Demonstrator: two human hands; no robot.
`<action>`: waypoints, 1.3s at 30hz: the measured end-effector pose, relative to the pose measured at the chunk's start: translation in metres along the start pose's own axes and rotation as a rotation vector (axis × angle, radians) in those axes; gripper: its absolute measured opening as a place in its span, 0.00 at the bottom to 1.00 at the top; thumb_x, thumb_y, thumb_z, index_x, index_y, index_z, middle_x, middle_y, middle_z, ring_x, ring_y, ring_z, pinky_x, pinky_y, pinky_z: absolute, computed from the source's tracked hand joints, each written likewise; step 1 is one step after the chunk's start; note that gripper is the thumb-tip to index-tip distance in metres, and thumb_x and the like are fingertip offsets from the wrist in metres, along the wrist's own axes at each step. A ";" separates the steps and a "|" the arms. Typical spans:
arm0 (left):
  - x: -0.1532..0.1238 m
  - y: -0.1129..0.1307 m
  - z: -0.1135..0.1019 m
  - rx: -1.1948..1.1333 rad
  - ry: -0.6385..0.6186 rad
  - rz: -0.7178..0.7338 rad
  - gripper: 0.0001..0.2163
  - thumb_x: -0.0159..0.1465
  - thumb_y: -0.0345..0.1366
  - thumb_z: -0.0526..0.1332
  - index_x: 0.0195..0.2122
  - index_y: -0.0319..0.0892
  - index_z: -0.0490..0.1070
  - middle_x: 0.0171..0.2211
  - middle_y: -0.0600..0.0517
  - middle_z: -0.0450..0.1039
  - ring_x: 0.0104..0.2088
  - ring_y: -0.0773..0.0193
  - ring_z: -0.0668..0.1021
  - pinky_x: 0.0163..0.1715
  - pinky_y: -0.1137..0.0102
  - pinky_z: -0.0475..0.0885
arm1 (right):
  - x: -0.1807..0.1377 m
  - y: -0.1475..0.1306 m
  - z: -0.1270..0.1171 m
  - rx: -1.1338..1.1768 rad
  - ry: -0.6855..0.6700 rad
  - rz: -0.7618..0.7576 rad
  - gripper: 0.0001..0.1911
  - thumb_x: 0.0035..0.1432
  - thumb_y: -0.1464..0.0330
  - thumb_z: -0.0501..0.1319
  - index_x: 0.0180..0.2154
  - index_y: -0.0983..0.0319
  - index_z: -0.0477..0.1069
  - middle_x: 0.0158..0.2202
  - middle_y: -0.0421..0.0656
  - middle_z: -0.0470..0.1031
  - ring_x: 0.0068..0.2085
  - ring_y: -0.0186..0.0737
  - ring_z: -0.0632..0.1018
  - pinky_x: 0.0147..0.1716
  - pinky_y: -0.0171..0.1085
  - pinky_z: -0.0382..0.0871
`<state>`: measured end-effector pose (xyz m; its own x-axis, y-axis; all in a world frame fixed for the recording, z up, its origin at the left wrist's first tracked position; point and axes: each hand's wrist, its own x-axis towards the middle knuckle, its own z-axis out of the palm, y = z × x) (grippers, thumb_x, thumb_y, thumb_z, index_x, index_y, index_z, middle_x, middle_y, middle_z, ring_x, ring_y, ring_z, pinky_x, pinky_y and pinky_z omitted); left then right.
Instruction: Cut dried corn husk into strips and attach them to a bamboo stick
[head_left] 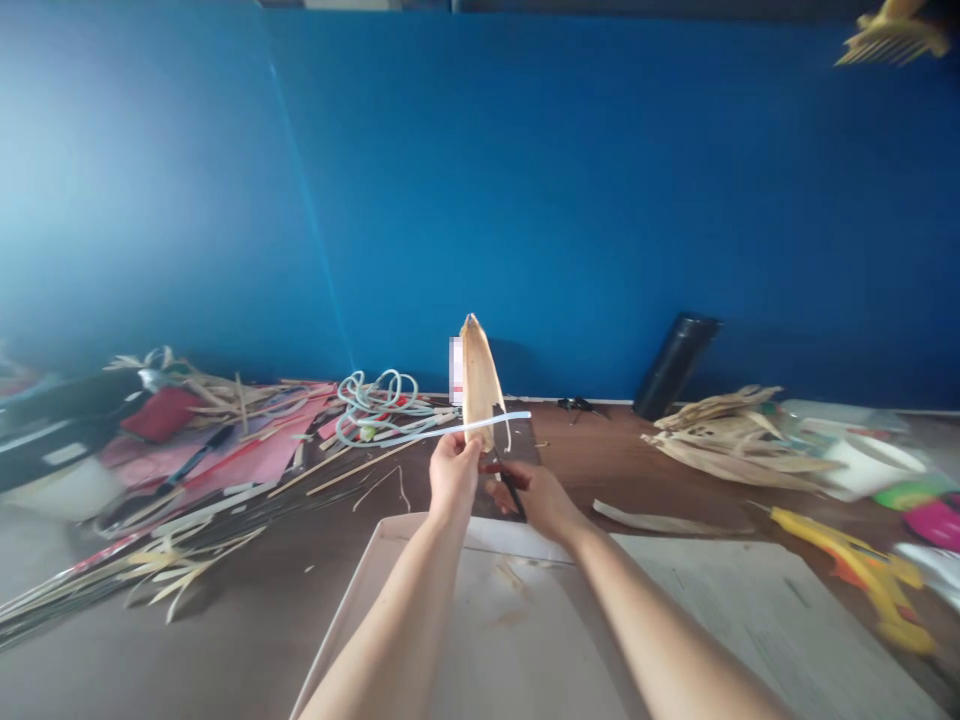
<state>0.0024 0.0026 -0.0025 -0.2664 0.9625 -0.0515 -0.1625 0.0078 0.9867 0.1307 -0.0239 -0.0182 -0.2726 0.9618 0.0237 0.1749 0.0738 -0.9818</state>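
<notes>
A dry, pale husk (pixel 480 375) is held up by the left hand (pixel 454 470). Its low end is pinched between thumb and fingers, and its tip is pointed up, just above that hand. By the right hand (pixel 532 495), just beside the left, a dark tool (pixel 514 495) is gripped. It looks like small scissors, but its front end is hidden, so it cannot be told if the blades are spread or closed. A thin, curled strip (pixel 508 425) is seen at the husk's right edge, above the right hand.

It seems that the husk is being cut to shape along its side. For the next move, the husk would need to be kept firm by the left hand, and the tool lined up with the edge by the right. Care would be needed, as the left fingers are close to the tool and the husk could be torn.

Below both hands, a white tray (pixel 525 640) is seen, with small scraps in it. A blue-white cord (pixel 375 400) is looped to the left of the left hand. More dry husks (pixel 720 440) are piled to the right of the right hand, with a yellow glue gun (pixel 862 565) lower down.
</notes>
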 end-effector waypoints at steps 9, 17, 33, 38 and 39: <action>0.002 -0.003 -0.003 -0.010 -0.009 0.026 0.14 0.48 0.43 0.63 0.32 0.39 0.70 0.27 0.52 0.72 0.28 0.66 0.74 0.26 0.73 0.68 | 0.000 0.001 0.001 -0.019 0.030 0.011 0.20 0.48 0.59 0.64 0.43 0.60 0.74 0.21 0.37 0.69 0.24 0.33 0.68 0.25 0.33 0.62; 0.004 -0.004 -0.005 0.034 -0.019 0.018 0.15 0.48 0.43 0.63 0.32 0.38 0.71 0.26 0.53 0.71 0.25 0.67 0.73 0.25 0.74 0.67 | -0.002 0.001 0.001 -0.051 0.056 0.014 0.19 0.47 0.58 0.65 0.42 0.58 0.75 0.23 0.38 0.70 0.24 0.34 0.69 0.25 0.33 0.63; 0.005 -0.009 -0.004 0.055 -0.039 0.044 0.10 0.52 0.41 0.60 0.32 0.39 0.69 0.26 0.53 0.71 0.26 0.68 0.72 0.26 0.74 0.68 | 0.001 0.002 0.001 0.000 0.051 -0.006 0.18 0.49 0.59 0.63 0.41 0.62 0.75 0.20 0.37 0.70 0.22 0.34 0.68 0.22 0.32 0.60; 0.006 -0.010 -0.004 0.048 -0.044 0.037 0.11 0.52 0.42 0.60 0.31 0.39 0.69 0.26 0.53 0.71 0.26 0.68 0.72 0.25 0.74 0.67 | 0.005 0.000 -0.005 0.048 0.198 0.006 0.22 0.46 0.58 0.65 0.41 0.65 0.74 0.21 0.39 0.72 0.23 0.36 0.71 0.23 0.33 0.62; 0.006 -0.010 -0.004 0.047 -0.046 0.038 0.11 0.52 0.42 0.60 0.31 0.39 0.69 0.26 0.53 0.71 0.25 0.68 0.72 0.25 0.74 0.67 | 0.005 0.000 -0.007 0.055 0.228 0.007 0.23 0.47 0.58 0.64 0.42 0.65 0.73 0.22 0.40 0.73 0.24 0.36 0.72 0.23 0.34 0.63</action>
<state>-0.0011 0.0072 -0.0130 -0.2277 0.9737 -0.0079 -0.1080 -0.0172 0.9940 0.1360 -0.0168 -0.0165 -0.0495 0.9974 0.0531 0.1221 0.0588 -0.9908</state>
